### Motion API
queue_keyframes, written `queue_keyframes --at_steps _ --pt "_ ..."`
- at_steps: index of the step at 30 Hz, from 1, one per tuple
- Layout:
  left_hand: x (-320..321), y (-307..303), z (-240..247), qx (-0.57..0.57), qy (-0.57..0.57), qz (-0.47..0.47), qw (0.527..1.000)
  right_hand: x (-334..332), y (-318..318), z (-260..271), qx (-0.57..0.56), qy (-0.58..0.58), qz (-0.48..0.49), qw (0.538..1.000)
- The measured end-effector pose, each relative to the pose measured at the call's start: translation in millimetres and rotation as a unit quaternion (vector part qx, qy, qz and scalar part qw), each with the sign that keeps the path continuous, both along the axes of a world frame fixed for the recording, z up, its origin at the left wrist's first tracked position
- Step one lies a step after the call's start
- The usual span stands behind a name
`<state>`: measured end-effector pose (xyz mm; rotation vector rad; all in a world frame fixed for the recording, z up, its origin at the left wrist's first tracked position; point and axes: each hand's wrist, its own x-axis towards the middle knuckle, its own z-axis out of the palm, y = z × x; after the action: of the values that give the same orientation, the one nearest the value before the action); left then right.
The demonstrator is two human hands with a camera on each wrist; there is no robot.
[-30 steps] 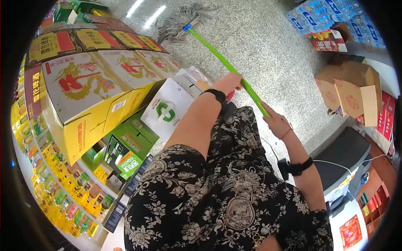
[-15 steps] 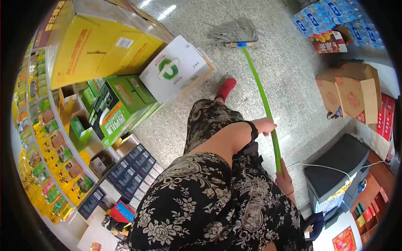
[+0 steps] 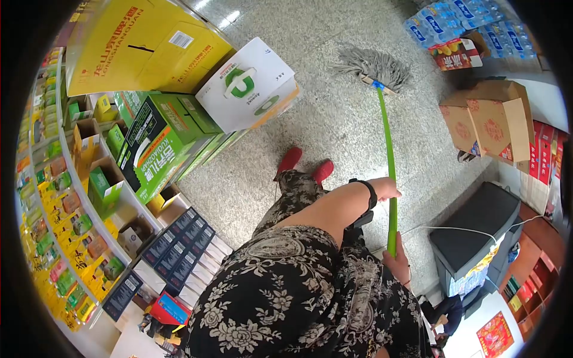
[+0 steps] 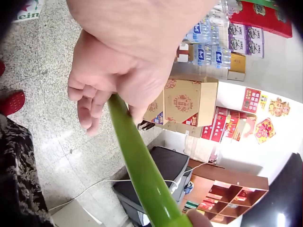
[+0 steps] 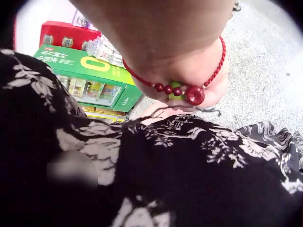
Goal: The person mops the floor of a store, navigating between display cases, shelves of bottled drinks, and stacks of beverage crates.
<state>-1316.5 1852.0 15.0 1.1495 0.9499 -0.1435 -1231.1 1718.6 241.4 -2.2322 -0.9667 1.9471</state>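
A mop with a green handle (image 3: 388,134) slants across the head view, its grey string head (image 3: 388,67) spread on the floor. My left hand (image 3: 383,189) grips the handle partway along; in the left wrist view the green pole (image 4: 135,156) passes between thumb and loosely curled fingers (image 4: 90,106). Lower down, at the handle's near end, my right hand (image 3: 398,265) wraps round the pole. In the right wrist view, this hand (image 5: 208,87) wears a red beaded bracelet (image 5: 177,91), a bit of green handle showing behind it; most of its fingers are hidden.
Stacked cartons stand on the left, including a white box (image 3: 248,83) and a green box (image 3: 170,140). Right of the mop are an open cardboard box (image 3: 489,122), bottled water packs (image 3: 453,24) and a black cabinet (image 3: 474,221) with a white cable (image 3: 441,227). Red shoes (image 3: 290,160) show below.
The mop head has swept from the upper left to the right across the floor. Both hands have shifted with the handle, the right hand coming nearer the body, and the red shoes have come into view.
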Motion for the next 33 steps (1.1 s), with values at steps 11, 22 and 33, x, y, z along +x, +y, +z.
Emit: queue_keyframes --at_steps 11,22,33 --pt "-69.8 -45.5 -17.3 -0.044 -0.054 0.011 0.998 -71.2 -45.4 -11.7 0.005 -0.034 0.069 0.997" --pt "-110.2 -161.6 35.5 -0.245 -0.012 -0.247 0.938 -74.4 -178.0 20.0 0.029 0.022 -0.068 0.997" --pt "4.5 -214.7 -31.0 -0.058 -0.073 0.047 0.995 -22.4 -213.1 5.0 0.011 -0.003 -0.064 0.998"
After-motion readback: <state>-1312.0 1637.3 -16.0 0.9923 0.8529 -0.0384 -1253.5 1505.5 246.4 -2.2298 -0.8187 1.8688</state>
